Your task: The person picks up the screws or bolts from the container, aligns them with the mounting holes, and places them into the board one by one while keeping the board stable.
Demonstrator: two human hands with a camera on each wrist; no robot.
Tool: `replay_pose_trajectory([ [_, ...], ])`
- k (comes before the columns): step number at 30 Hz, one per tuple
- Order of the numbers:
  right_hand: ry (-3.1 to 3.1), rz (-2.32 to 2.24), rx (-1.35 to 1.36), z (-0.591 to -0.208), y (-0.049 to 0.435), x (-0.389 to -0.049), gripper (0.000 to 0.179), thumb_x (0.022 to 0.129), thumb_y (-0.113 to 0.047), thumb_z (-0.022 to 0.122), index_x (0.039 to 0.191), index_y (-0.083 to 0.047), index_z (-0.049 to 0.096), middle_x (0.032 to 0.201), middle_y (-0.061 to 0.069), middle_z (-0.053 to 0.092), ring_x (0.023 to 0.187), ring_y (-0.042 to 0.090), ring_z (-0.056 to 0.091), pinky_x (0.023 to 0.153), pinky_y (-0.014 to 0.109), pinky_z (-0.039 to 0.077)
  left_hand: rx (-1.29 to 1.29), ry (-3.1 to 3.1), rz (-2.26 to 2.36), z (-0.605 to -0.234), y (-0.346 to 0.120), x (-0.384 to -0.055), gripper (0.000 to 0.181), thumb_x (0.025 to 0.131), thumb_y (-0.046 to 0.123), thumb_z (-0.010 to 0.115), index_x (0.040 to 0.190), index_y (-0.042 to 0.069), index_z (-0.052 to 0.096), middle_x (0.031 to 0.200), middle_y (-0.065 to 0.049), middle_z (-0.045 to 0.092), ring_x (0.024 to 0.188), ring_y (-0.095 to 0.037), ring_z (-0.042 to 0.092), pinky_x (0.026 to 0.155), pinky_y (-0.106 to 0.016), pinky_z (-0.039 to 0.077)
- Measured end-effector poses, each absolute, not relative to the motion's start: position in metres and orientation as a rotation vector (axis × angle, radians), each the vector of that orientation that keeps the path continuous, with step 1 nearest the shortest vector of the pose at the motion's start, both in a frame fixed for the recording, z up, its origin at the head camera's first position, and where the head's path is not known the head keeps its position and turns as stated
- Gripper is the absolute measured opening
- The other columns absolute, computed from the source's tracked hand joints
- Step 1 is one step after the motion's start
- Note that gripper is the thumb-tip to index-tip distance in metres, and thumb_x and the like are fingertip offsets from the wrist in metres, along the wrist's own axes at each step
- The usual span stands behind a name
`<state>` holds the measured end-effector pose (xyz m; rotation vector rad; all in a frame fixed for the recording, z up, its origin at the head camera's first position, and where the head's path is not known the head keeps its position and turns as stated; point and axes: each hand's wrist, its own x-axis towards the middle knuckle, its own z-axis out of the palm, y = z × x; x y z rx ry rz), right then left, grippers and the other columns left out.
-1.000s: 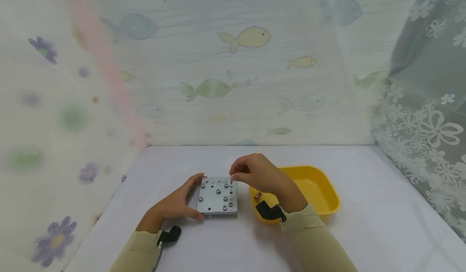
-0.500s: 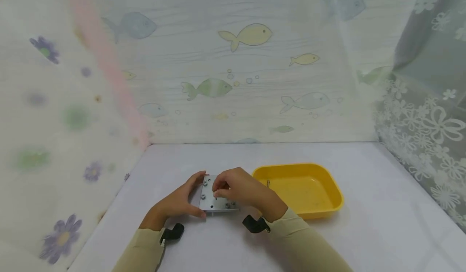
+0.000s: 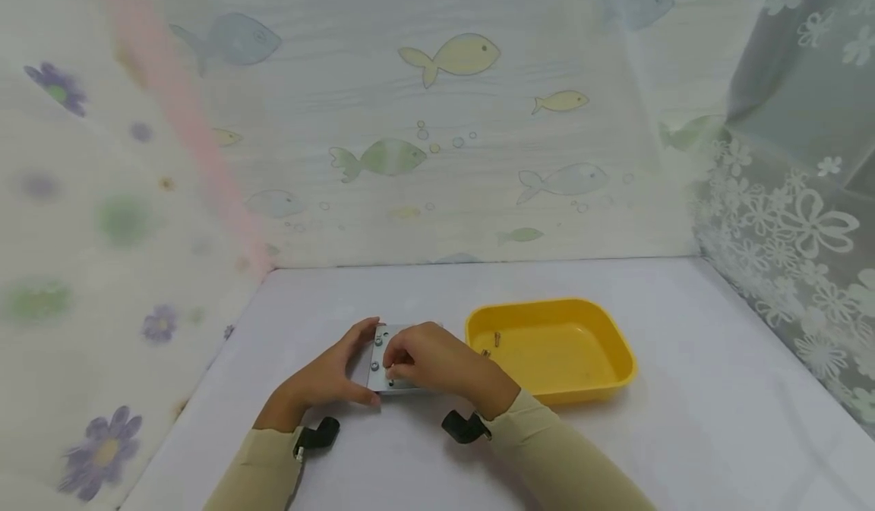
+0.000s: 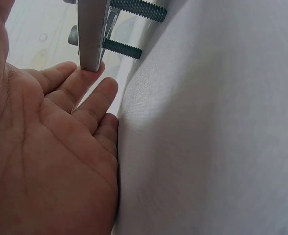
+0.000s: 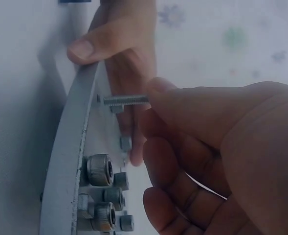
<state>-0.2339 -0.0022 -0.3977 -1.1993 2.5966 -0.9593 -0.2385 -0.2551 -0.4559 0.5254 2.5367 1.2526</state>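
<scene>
A silver metal plate (image 3: 380,355) with holes and several socket-head bolts (image 5: 99,170) stands raised off the white table on bolt shanks (image 4: 121,48) that stick out beneath it. My left hand (image 3: 326,378) holds its left side, thumb at the near corner and fingers at the far corner. Over the plate, my right hand (image 3: 440,365) pinches a threaded bolt (image 5: 126,100) between thumb and forefinger. The bolt's free end points at a hole near the plate's edge, just short of the surface in the right wrist view. Its head is hidden by the fingers.
Right of the plate sits a yellow tray (image 3: 567,395) with a few loose bolts (image 3: 497,339) at its left end. Printed fabric (image 3: 383,215) hangs behind the white table (image 3: 362,469) and along both sides.
From the plate's far right corner, my right hand has moved left and nearer with the bolt, to the near left part. My left hand keeps its hold on the plate.
</scene>
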Motion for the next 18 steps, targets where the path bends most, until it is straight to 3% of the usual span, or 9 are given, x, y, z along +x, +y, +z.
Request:
replay_pose_trajectory([
  [18,2.657,-0.778,-1.175,-0.4043,-0.0094,-0.2387,0.003,0.091,-0.024,0.081,0.093,-0.025,0.078,0.081,-0.020,0.066,0.075,-0.003,0.056,0.072,0.013,0.048,0.596,2.516,1.293,-0.4583,-0.2570,-0.2472,0.134,0.060,0.035,0.100,0.165,0.023,0.018,0.168,-0.005,0.033,0.157,-0.030,0.027,0.123,-0.066,0.010],
])
